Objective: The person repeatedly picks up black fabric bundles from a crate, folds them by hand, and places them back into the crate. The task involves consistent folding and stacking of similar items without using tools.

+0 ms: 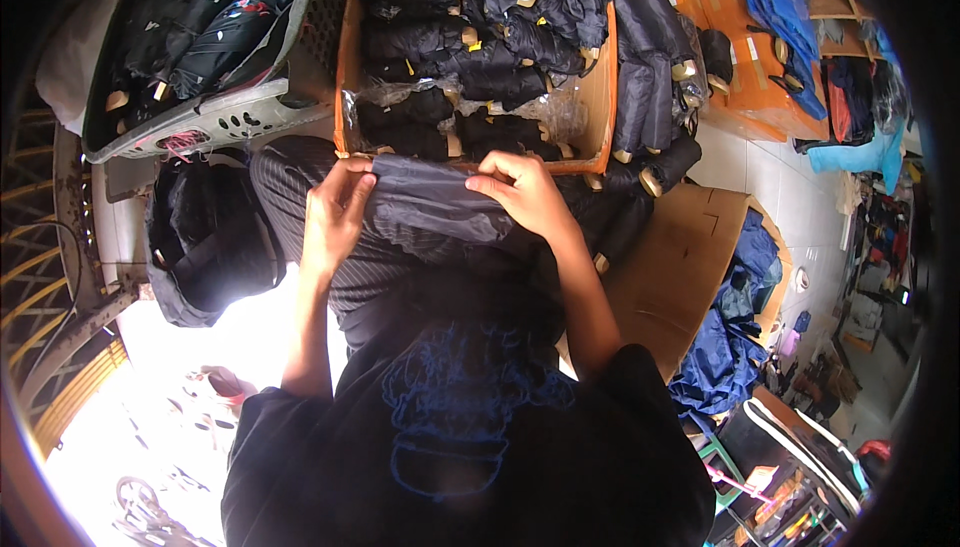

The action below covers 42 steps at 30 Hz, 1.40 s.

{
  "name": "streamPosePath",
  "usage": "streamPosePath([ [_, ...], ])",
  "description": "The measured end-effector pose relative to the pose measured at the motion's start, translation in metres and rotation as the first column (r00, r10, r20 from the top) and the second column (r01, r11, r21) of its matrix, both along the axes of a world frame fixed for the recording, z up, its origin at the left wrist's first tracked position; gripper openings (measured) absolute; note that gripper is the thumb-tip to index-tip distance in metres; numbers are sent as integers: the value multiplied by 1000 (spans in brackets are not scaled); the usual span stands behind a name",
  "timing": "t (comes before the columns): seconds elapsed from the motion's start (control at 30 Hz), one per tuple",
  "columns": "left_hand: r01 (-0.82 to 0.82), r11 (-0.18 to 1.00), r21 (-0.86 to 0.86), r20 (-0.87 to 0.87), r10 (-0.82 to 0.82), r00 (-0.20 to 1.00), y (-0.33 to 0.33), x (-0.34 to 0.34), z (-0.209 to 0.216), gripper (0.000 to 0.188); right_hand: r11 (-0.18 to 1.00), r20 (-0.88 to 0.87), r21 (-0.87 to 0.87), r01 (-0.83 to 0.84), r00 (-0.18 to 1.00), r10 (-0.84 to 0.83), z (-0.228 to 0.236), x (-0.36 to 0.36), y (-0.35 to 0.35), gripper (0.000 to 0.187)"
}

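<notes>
A length of black, thin fabric (432,199), shaped like a folding umbrella's sleeve, is stretched sideways above my lap. Its lower edge is crumpled; I cannot tell whether anything is inside. My left hand (336,209) pinches its left end between thumb and fingers. At the upper right edge, my right hand (524,193) grips it with the thumb on top. Just beyond both hands stands an orange-edged carton (600,117), filled with black folded umbrellas (410,39) that have pale wood-coloured handles. Clear plastic wrap (566,119) lies among them.
A grey plastic basket (240,112) of black umbrellas stands at far left, above a black bag (212,247). More umbrellas (645,97) are heaped right of the carton. An open cardboard box (672,282) with dark blue fabric (722,347) lies to the right; orange cartons (712,7) stand behind.
</notes>
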<state>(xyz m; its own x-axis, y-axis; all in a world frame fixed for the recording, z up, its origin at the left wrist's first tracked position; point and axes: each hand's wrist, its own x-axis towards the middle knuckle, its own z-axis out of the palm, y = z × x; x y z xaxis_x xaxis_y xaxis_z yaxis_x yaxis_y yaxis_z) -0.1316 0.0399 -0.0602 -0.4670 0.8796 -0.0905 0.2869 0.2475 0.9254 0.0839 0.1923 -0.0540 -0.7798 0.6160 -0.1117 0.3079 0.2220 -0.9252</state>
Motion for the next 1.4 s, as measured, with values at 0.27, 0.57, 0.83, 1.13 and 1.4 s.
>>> streamPosePath([
  [0.27, -72, 995, 70, 90, 66, 994, -27, -12, -19, 14, 907, 649, 217, -360, 748, 141, -96, -21, 120, 35],
  [0.57, -255, 957, 139, 99, 242, 965, -41, -14, 6, 13, 843, 895, -106, -527, 319, 311, -113, -41, 146, 86],
  [0.83, -371, 855, 361, 32, 387, 922, -23, -16, 44, 16, 884, 857, 41, -465, 471, 208, -108, -32, 136, 84],
  [1.13, -152, 903, 403, -160, 233, 959, -5, -4, 68, 20, 857, 849, 185, -481, 517, 107, -88, -19, 123, 78],
  [1.4, -112, 920, 375, -217, 204, 954, -4, 9, 64, 15, 798, 806, 331, -504, 591, 40, -87, -18, 112, 56],
])
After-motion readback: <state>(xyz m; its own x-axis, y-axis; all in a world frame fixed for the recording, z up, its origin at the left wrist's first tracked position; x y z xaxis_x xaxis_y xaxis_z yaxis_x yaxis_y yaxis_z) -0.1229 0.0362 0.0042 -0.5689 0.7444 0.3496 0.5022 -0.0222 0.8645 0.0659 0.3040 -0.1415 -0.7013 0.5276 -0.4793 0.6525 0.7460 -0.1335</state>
